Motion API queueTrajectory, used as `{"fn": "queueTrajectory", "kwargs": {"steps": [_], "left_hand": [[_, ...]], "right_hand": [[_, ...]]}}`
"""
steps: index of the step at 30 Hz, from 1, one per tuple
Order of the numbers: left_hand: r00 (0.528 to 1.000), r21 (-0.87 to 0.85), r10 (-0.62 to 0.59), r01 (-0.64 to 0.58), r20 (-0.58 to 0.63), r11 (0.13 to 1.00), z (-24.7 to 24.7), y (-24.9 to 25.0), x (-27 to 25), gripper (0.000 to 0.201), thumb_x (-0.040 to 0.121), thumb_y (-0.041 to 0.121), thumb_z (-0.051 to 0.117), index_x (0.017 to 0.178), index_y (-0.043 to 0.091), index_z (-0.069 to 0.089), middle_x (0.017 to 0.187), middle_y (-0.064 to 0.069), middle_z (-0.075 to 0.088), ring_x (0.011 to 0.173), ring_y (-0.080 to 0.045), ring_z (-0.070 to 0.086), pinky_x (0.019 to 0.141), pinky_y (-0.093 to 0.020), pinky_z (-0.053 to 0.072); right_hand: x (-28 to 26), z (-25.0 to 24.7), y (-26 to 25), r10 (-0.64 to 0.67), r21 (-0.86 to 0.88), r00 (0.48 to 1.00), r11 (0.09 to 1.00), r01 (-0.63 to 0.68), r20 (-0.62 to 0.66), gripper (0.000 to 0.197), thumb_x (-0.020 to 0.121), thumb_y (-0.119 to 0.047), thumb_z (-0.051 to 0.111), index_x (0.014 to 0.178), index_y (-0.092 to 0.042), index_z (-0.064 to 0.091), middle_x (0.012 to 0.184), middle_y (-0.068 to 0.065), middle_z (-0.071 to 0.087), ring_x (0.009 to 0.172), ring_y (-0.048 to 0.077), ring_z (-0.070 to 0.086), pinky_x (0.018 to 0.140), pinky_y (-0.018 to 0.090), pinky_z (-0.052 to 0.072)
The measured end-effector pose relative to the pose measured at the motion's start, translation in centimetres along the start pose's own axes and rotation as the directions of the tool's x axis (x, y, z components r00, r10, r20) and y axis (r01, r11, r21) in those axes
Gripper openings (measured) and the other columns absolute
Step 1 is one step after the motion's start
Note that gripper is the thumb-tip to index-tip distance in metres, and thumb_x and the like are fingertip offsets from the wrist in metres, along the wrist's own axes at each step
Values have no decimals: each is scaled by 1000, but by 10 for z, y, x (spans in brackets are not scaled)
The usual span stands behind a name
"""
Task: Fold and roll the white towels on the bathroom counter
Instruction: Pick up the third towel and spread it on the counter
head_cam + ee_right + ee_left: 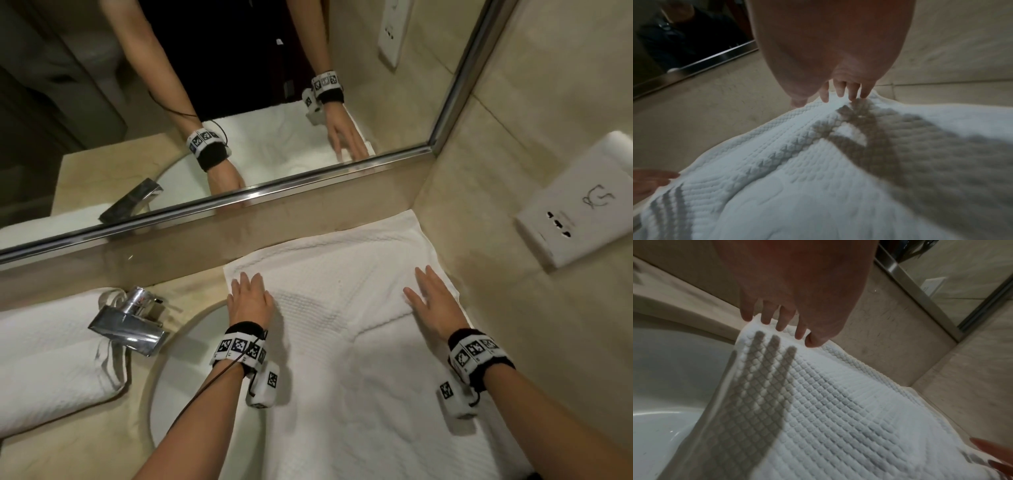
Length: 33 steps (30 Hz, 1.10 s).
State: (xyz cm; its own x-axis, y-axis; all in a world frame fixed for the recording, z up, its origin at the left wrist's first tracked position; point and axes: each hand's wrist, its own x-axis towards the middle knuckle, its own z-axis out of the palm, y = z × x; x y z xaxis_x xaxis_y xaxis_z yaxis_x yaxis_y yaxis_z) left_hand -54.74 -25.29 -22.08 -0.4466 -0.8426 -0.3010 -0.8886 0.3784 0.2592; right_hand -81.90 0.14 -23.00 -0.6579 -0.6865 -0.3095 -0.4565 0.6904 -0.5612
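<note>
A white waffle-weave towel (pixel 342 308) lies spread on the beige counter, its far part folded over into a band near the mirror. My left hand (pixel 248 294) rests flat on the towel's left edge, fingers straight and spread (pixel 781 322). My right hand (pixel 431 298) presses flat on the folded band's right side, fingers extended (pixel 844 91). Neither hand grips the cloth. The towel's near part hangs toward the counter's front and partly covers the basin.
A second white towel (pixel 48 359) lies folded at the left beside the chrome faucet (pixel 130 325). The white sink basin (pixel 191 387) sits under the towel's left edge. Behind runs the mirror (pixel 239 102); the right wall carries a socket plate (pixel 575 219).
</note>
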Motion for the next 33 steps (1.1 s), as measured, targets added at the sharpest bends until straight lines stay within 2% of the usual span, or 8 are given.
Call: {"fn": "queueTrajectory", "kwargs": {"steps": [2, 7, 13, 19, 21, 25, 31, 33], "left_hand": [[1000, -25, -10, 10, 12, 1000, -3, 6, -12, 44, 101, 24, 32, 143, 11, 36, 155, -17, 26, 143, -34, 21, 115, -50, 25], [999, -30, -10, 12, 41, 999, -4, 33, -62, 45, 100, 27, 37, 143, 13, 38, 145, -12, 44, 134, -30, 35, 108, -46, 32], [991, -99, -5, 18, 134, 995, 34, 62, -155, 41, 99, 30, 40, 139, 24, 42, 140, -9, 48, 129, -29, 41, 104, -44, 35], [985, -52, -52, 61, 165, 997, 97, 81, -270, 38, 100, 35, 35, 136, 27, 44, 133, -7, 51, 123, -28, 45, 97, -45, 41], [980, 7, -72, 72, 185, 997, 115, 78, -296, 48, 100, 39, 32, 146, 24, 30, 142, -10, 45, 129, -31, 42, 103, -48, 38], [973, 26, -90, 87, 213, 996, 135, 68, -317, 58, 103, 42, 24, 154, 29, 1, 162, -12, 1, 149, -29, 6, 119, -50, 12], [974, 20, -54, 51, 219, 998, 138, 53, -332, 54, 103, 40, 20, 153, 35, 0, 163, -3, -7, 150, -25, -3, 119, -51, 9], [978, 13, -29, 27, 209, 1000, 138, 46, -344, 55, 103, 39, 21, 154, 34, 0, 162, -1, -10, 150, -23, -6, 119, -51, 8]], "right_hand": [[-21, -3, 9, -16, 7, 1000, 1000, 17, -24, 67, 95, -62, 36, 153, -30, 24, 163, -7, 8, 149, 12, 14, 119, 34, 18], [-71, -6, 35, -19, -20, 996, 1000, 17, -92, 64, 97, -54, 39, 153, -25, 27, 163, -5, 10, 149, 11, 10, 114, 22, 9], [-138, -2, 75, -11, -91, 1000, 996, 9, -14, 64, 97, -53, 40, 152, -21, 31, 163, 0, 15, 148, 17, 17, 121, 34, 15], [-201, 9, 124, -37, -303, 987, 949, 85, 159, 74, 99, -55, 31, 156, -23, -3, 162, -2, -15, 150, 16, -11, 121, 39, 0], [-211, 7, 132, -46, -331, 982, 938, 106, 184, 77, 99, -55, 30, 155, -20, -9, 162, -1, -18, 150, 17, -13, 122, 38, 0], [-224, 6, 144, -45, -335, 979, 936, 111, 199, 77, 100, -54, 29, 155, -17, -9, 162, 1, -17, 150, 18, -11, 122, 38, 1], [-248, 3, 160, -67, -377, 977, 915, 142, 205, 74, 102, -47, 31, 155, -13, -7, 162, 2, -15, 150, 19, -9, 123, 35, 2], [-253, 5, 164, -97, -284, 986, 950, 134, 139, 73, 101, -44, 40, 156, -10, 5, 164, 5, -4, 151, 21, 0, 123, 36, 8]]}}
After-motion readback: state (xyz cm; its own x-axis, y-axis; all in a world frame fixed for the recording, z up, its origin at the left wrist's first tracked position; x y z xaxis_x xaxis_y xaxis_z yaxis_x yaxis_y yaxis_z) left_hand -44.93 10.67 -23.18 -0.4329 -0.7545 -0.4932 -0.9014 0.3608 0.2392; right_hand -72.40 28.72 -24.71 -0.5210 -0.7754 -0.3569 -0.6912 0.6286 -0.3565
